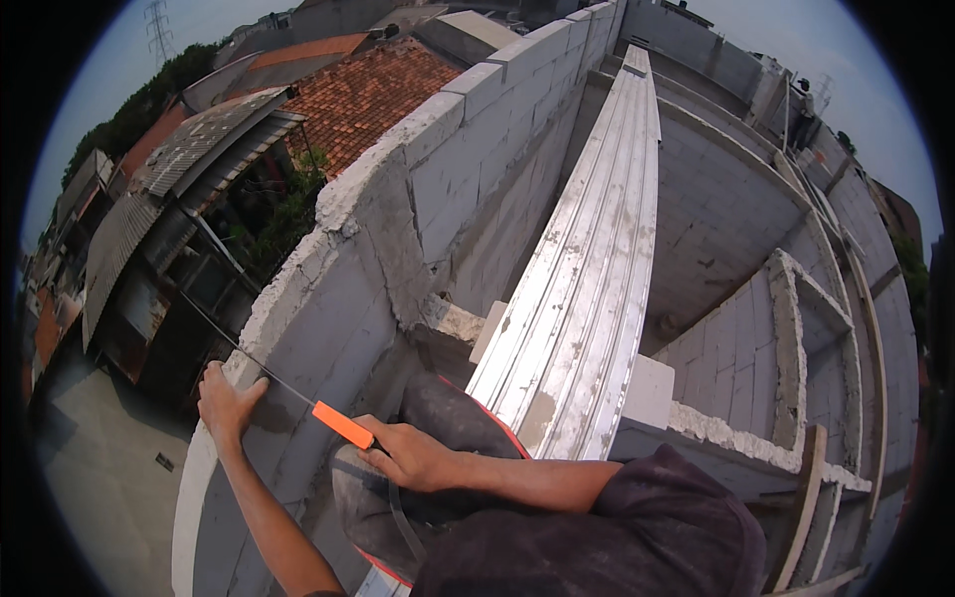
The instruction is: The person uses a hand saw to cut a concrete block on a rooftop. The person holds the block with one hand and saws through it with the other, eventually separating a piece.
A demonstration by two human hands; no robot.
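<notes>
Head view: the right hand (403,456) is closed around the dark grip of a tool (344,425), its fingers wrapped and the knuckles up. The tool has an orange section just ahead of the fist, and from it a long, thin shaft (290,388) slants away to the upper left, crossing over the top of the wall (298,289) and ending out past its outer side. The tool is therefore at the wall's top edge, between the two hands; whether the shaft touches the blocks, I cannot tell.

The left hand (229,400) is spread over the wall's top, thumb apart from the fingers, just beside the shaft. The thumb points towards the shaft; how firmly the fingers press, I cannot tell.

Below the right forearm is a bent leg in dark trousers (448,413) with red trim. Just right of the knee, ribbed metal sheeting (587,269) runs away along the inner side of the wall, bright and spotted with grey stains. A pale block (649,391) sits at its right edge. Farther right are bare block partitions (731,348) and a wooden plank (802,507). Outside the wall, to the left, lie tiled roofs (373,95) and corrugated roofs (204,149).
</notes>
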